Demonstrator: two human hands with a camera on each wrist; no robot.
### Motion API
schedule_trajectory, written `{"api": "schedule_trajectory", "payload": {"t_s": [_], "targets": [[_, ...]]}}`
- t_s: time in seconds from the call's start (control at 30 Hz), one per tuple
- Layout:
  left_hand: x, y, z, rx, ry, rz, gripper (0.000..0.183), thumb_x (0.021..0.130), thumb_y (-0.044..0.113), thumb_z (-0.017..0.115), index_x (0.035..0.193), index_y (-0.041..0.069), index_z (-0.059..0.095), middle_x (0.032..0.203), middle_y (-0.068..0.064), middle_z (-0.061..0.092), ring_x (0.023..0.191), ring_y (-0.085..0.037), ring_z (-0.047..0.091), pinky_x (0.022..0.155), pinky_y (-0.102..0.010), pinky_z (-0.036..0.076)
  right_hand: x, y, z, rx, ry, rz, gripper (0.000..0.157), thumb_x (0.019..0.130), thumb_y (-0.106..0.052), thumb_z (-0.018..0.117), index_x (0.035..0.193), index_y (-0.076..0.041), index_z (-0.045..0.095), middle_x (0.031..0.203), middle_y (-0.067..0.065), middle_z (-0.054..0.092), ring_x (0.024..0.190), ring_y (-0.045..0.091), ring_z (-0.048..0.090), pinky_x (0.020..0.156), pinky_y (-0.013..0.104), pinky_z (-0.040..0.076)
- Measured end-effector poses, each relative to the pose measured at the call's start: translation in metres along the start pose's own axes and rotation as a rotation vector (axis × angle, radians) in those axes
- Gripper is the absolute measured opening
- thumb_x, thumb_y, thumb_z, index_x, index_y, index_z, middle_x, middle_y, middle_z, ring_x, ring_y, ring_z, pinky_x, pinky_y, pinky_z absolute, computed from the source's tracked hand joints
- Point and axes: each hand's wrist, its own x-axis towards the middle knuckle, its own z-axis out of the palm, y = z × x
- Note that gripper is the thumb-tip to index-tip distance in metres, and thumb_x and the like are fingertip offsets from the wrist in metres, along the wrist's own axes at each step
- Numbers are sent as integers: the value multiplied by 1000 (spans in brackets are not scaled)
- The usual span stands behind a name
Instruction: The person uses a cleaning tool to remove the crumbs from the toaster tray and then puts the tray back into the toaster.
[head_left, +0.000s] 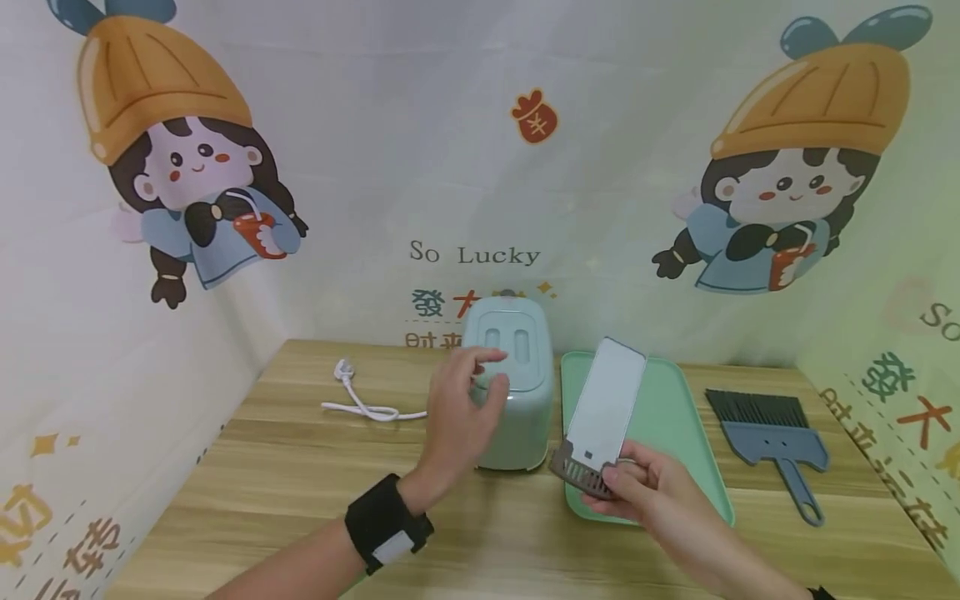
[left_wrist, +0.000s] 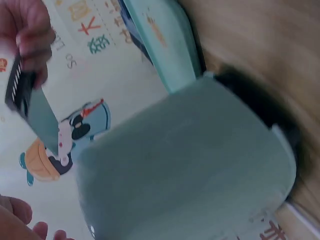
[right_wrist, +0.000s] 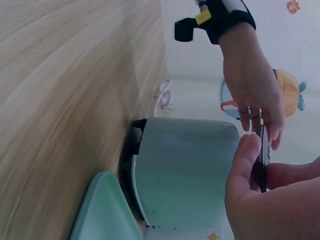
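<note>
A pale green toaster (head_left: 517,429) stands upright on the wooden table, its lid on top. My left hand (head_left: 459,417) hovers by its upper left side, fingers loosely bent and holding nothing. In the right wrist view, the fingers of that left hand (right_wrist: 255,95) hang above the toaster (right_wrist: 185,170). To the right of the toaster, my right hand (head_left: 660,492) pinches a crumb tray (head_left: 609,392) by its brown slotted end. The tray's flat pale plate points up and away, tilted. In the left wrist view the crumb tray (left_wrist: 42,117) shows partly edge-on.
Below the right hand lies a green serving tray (head_left: 671,400). A blue-grey dustpan brush (head_left: 780,450) with dark bristles rests farther right. The white power cord (head_left: 375,411) and its plug lie left of the toaster. Printed cloth (head_left: 360,167) hangs behind the table.
</note>
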Motion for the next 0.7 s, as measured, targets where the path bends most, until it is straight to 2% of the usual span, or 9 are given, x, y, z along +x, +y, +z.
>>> {"api": "schedule_trajectory", "payload": {"t_s": [0.07, 0.13, 0.2, 0.3, 0.37, 0.43, 0.53, 0.6, 0.7], "targets": [[17, -9, -5, 69, -19, 23, 27, 97, 13, 68, 123, 8, 71, 136, -13, 64, 122, -33, 54, 104, -53, 43, -6, 8, -4, -7, -56, 21, 48, 112, -7, 52, 148, 18, 35, 122, 13, 72, 105, 21, 75, 94, 32, 62], [32, -17, -8, 110, -76, -7, 33, 98, 17, 67, 129, 7, 70, 150, -16, 55, 136, -40, 45, 111, -62, 35, -11, 16, -8, 3, -130, 32, 44, 112, -6, 51, 145, 19, 37, 116, 11, 72, 104, 21, 76, 92, 31, 62], [44, -24, -11, 126, -166, -91, 41, 100, 25, 65, 138, 10, 67, 161, -17, 43, 146, -43, 36, 116, -67, 28, -14, 25, -9, 28, -209, 41, 35, 112, -5, 51, 138, 17, 44, 111, 10, 72, 102, 21, 76, 92, 32, 63], [57, -34, -10, 111, -292, -259, 52, 103, 37, 62, 150, 16, 58, 172, -15, 27, 157, -44, 23, 123, -71, 20, -15, 40, -10, 80, -313, 78, 19, 111, -4, 51, 126, 8, 51, 107, 9, 71, 104, 21, 75, 93, 34, 62], [61, -39, -9, 80, -345, -359, 58, 104, 43, 60, 156, 18, 53, 175, -15, 18, 160, -43, 17, 125, -72, 17, -15, 51, -10, 76, -362, 107, 21, 110, -8, 53, 126, 6, 54, 107, 8, 72, 100, 17, 74, 89, 29, 63], [63, -43, -7, 47, -367, -424, 62, 103, 44, 60, 159, 19, 49, 176, -16, 16, 160, -43, 17, 125, -70, 20, -12, 66, -9, 51, -412, 117, 30, 110, -14, 56, 130, 8, 54, 103, 4, 72, 90, 10, 70, 80, 22, 62], [64, -47, -6, 7, -375, -467, 66, 103, 43, 61, 162, 19, 45, 172, -18, 23, 157, -42, 24, 124, -67, 26, -4, 89, -10, -37, -480, 118, 35, 110, -22, 58, 135, 2, 59, 94, -7, 71, 76, -1, 60, 66, 14, 52], [63, -48, -5, -13, -377, -485, 68, 103, 43, 61, 164, 19, 41, 172, -19, 23, 157, -42, 25, 125, -66, 25, 0, 100, -6, -51, -505, 117, 30, 109, -25, 59, 126, 0, 62, 85, -11, 66, 71, -3, 55, 63, 14, 48], [61, -50, -3, -54, -379, -509, 71, 102, 40, 62, 165, 21, 37, 173, -18, 23, 158, -41, 24, 126, -65, 23, 3, 107, 4, -43, -489, 141, 22, 107, -20, 60, 111, 2, 62, 77, -14, 59, 68, -3, 51, 63, 14, 45]]}}
